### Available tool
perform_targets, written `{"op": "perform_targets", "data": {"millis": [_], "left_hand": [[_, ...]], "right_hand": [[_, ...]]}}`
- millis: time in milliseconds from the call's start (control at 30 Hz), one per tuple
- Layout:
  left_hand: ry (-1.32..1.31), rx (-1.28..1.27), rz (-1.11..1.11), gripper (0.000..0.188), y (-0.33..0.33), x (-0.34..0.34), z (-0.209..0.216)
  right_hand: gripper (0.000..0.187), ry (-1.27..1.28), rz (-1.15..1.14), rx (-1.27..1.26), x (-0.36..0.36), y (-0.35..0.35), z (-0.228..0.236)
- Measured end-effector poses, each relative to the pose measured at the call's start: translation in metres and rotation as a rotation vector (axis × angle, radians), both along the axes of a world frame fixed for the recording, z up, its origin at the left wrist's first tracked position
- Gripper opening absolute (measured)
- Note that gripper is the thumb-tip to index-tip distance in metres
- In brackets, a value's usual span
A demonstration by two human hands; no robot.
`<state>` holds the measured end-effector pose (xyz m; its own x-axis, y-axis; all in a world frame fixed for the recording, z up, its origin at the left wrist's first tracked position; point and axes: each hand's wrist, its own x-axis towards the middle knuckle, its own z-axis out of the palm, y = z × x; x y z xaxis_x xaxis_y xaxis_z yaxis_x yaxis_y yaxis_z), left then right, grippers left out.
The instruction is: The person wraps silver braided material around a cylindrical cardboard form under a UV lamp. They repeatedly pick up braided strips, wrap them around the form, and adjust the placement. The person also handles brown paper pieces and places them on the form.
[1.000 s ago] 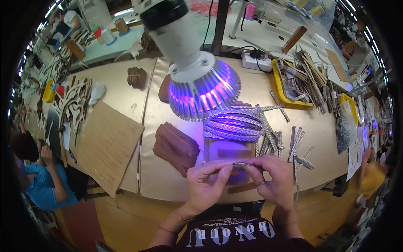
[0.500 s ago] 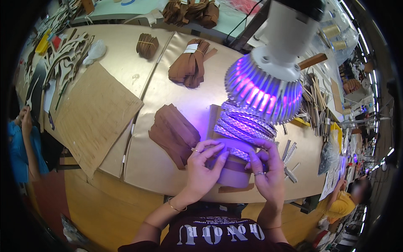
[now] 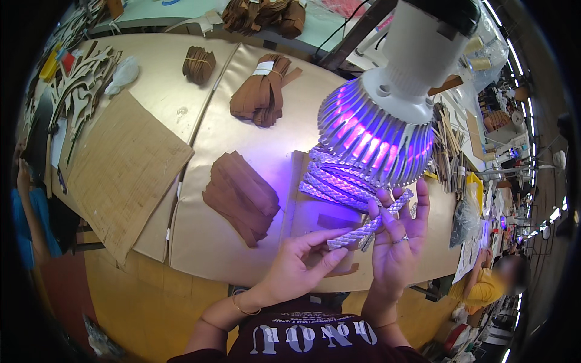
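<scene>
Silvery braid (image 3: 361, 232) in two hands (image 3: 298, 266) (image 3: 393, 261), one lamp (image 3: 376, 130)

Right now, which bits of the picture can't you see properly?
All in the head view:
- Far part of the braided bundle: hidden behind the glowing lamp.
- Lamp's top: cut off by the upper edge.
- Middle of the braided strip: partly covered by the right hand.
- Co-worker's blue shirt: cut by the dark rim.
</scene>
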<state>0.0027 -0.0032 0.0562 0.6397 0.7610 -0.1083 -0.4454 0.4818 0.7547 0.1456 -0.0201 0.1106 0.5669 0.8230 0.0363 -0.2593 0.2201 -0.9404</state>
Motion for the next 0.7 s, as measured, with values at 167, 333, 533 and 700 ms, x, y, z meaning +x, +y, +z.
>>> {"op": "perform_targets", "data": {"millis": [167,333,533,700], "left_hand": [[0.026,-0.013,-0.093,0.023,0.012,-0.006,-0.009],[0.107,-0.004,-0.081,0.02,0.011,-0.007,-0.01],[0.184,0.309,-0.042,0.017,0.022,-0.012,-0.01],[0.362,0.576,0.179,0.023,0.022,-0.009,-0.02]], "right_hand": [[0.069,-0.075,-0.146,-0.015,-0.006,-0.007,-0.01],[0.067,-0.36,-0.225,-0.033,-0.005,-0.019,-0.022],[0.046,-1.668,-0.33,-0.146,0.008,-0.033,0.005],[0.022,-1.495,0.333,-0.538,0.01,-0.03,0.014]]}}
